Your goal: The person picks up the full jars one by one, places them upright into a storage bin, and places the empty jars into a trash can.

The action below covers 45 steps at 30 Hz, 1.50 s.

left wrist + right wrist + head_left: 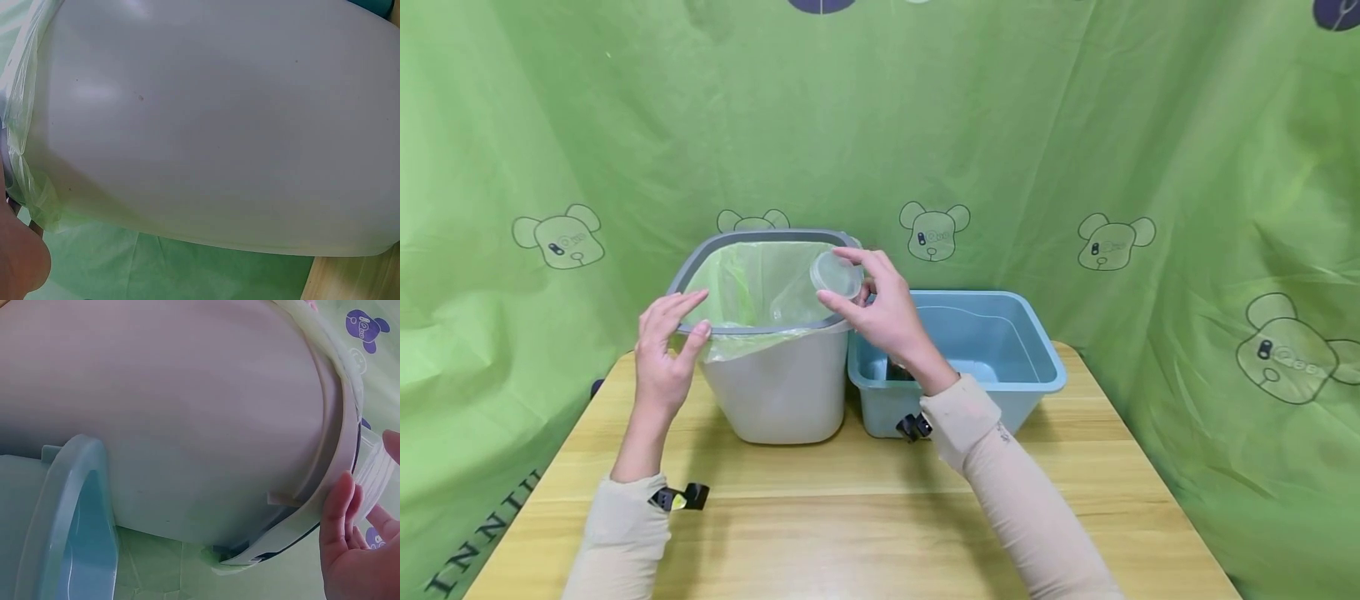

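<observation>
A white trash bin (778, 392) with a grey rim (760, 236) stands on the table, lined with a thin green plastic bag (741, 287). My right hand (887, 308) pinches a clear round plastic container (837, 275) between thumb and fingers over the bin's right rim. In the right wrist view, ridges show along the side of that clear container (373, 469). At the bin's left front rim is my left hand (666, 350), its fingers extended and thumb apart; whether it touches the rim I cannot tell. The left wrist view shows mostly the bin's wall (206, 125).
A blue plastic tub (992, 342) stands right of the bin, close beside it. Something dark (897, 371) lies inside, partly hidden by my right forearm. Both rest on a wooden table (820, 533). Green printed cloth (1000, 108) hangs behind and at the sides.
</observation>
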### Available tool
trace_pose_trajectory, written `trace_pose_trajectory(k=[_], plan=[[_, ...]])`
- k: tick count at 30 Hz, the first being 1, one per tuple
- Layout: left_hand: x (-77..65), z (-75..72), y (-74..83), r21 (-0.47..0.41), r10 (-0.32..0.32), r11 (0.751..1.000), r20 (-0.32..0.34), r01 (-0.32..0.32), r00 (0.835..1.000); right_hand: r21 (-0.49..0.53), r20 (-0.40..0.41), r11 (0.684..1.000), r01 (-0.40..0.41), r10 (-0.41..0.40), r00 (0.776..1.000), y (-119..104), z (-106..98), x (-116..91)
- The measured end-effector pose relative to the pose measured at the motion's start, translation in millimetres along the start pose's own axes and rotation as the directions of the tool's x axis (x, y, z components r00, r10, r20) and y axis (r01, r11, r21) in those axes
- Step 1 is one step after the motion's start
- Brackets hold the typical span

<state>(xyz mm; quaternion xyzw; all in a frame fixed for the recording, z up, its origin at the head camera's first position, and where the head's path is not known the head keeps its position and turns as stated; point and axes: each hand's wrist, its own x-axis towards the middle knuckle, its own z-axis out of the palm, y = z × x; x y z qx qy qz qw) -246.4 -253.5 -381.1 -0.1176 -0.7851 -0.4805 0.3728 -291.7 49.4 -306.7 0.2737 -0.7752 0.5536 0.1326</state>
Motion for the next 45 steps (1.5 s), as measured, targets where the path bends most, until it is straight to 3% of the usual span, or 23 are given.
trace_pose_trajectory(k=[5, 10, 34, 41, 45], plan=[[1.0, 0.4, -0.4, 0.0, 0.0, 1.0, -0.004, 0.0, 1.0, -0.121, 0.009, 0.992, 0.021, -0.02, 1.0, 0, 2, 1], [0.7, 1.0, 0.1, 0.005, 0.01, 1.0, -0.002, -0.01, 1.0, -0.179, 0.022, 0.983, 0.028, -0.024, 0.999, -1, 2, 1], [2.1, 1.5, -1.5, 0.006, 0.012, 1.0, 0.013, -0.013, 1.0, -0.17, 0.059, 0.983, 0.066, -0.057, 0.997, 0, -2, -10], [-1.0, -5.4, -1.5, 0.065, 0.01, 0.998, 0.048, -0.013, 0.999, -0.141, 0.084, 0.985, 0.101, -0.09, 0.992, 1, -6, -20], [-12.4, -10.7, -2.5, 0.11, 0.015, 0.994, 0.088, -0.025, 0.996, -0.135, 0.098, 0.988, 0.076, -0.063, 0.993, 6, -12, -35]])
